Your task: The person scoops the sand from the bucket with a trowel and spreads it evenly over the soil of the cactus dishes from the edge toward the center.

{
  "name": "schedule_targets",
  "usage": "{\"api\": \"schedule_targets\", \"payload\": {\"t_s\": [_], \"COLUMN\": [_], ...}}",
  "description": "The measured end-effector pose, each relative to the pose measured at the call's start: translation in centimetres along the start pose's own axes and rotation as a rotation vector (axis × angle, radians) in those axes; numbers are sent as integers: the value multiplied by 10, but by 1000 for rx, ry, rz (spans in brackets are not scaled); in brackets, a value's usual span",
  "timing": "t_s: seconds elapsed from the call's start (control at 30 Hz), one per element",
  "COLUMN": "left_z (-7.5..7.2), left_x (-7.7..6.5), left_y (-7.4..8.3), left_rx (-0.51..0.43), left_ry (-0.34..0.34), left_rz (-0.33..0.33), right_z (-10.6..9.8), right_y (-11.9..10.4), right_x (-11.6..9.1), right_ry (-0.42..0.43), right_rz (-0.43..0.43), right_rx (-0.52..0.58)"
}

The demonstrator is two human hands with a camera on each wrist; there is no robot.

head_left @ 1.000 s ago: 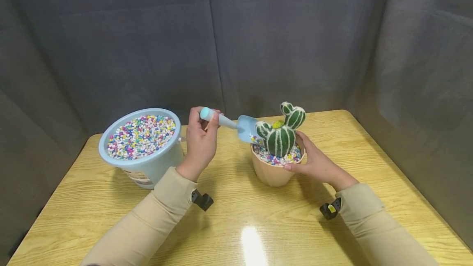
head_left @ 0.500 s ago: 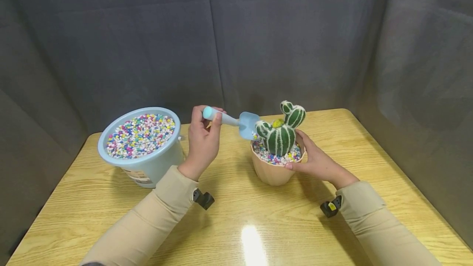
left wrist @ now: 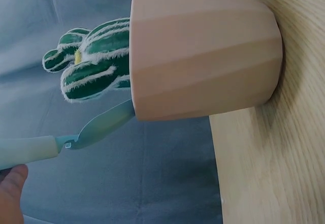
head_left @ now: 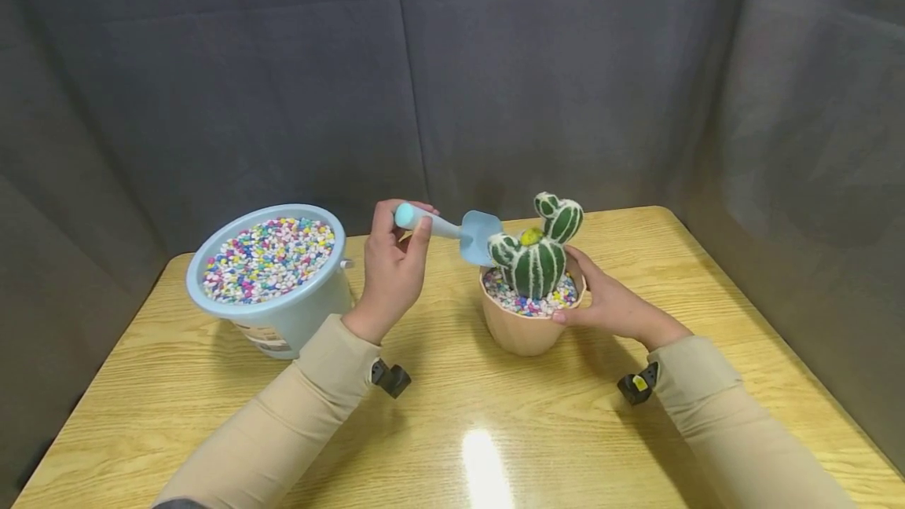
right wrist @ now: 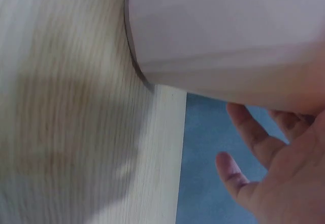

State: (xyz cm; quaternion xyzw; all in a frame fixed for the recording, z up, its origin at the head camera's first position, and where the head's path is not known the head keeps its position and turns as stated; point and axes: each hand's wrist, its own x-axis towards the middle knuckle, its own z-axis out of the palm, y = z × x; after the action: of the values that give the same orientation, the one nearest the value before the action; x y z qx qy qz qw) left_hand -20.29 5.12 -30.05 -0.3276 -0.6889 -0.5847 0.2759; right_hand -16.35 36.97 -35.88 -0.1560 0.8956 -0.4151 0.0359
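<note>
My left hand [head_left: 392, 281] grips the handle of a light-blue toy shovel [head_left: 479, 238], thumb along its end. The shovel's blade slopes down to the left rim of a peach flowerpot [head_left: 519, 335]; in the left wrist view its tip meets the rim. A green cactus [head_left: 536, 269] with fuzzy white stripes stands in the pot, ringed by colourful pebbles [head_left: 511, 301]. My right hand [head_left: 611, 309] holds the pot's right side, thumb at the front rim and other fingers behind. In the right wrist view, some fingers [right wrist: 249, 127] are spread beside the pot wall.
A light-blue bucket [head_left: 311, 320] filled with multicoloured pebbles [head_left: 269, 261] stands at the left of the wooden table [head_left: 452, 415]. Grey curtains [head_left: 283, 100] hang behind the table and along both sides.
The left hand and shovel have shifted slightly right and up, the blade tipping steeper. Pebbles seen on the blade's lower edge have gone from it. The right hand stays on the pot.
</note>
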Motion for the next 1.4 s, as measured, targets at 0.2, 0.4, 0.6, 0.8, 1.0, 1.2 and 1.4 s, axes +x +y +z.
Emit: {"api": "schedule_targets", "payload": {"t_s": [0.2,0.4,0.6,0.8,1.0,1.2,1.4], "left_z": [-3,-6,-10,-22,-51,-96,-149], "left_x": [-1,-3,-3,-5,-8,-3,-17], "left_y": [3,6,7,8,21,43,47], "left_rx": [22,55,66,1,-212,-404,-462], "left_ry": [-55,-96,-91,67,302,526,726], "left_rz": [35,92,146,66,-37,-85,-94], "right_z": [-6,-6,-6,-3,15,36,41], "right_y": [1,-1,-1,-5,-32,-52,-52], "right_x": [1,1,3,-4,-18,-16,-18], "right_ry": [-39,-58,-58,-58,99,238,253], "right_rz": [5,3,3,28,135,229,270], "right_rx": [9,8,16,45,73,-2,-100]}}
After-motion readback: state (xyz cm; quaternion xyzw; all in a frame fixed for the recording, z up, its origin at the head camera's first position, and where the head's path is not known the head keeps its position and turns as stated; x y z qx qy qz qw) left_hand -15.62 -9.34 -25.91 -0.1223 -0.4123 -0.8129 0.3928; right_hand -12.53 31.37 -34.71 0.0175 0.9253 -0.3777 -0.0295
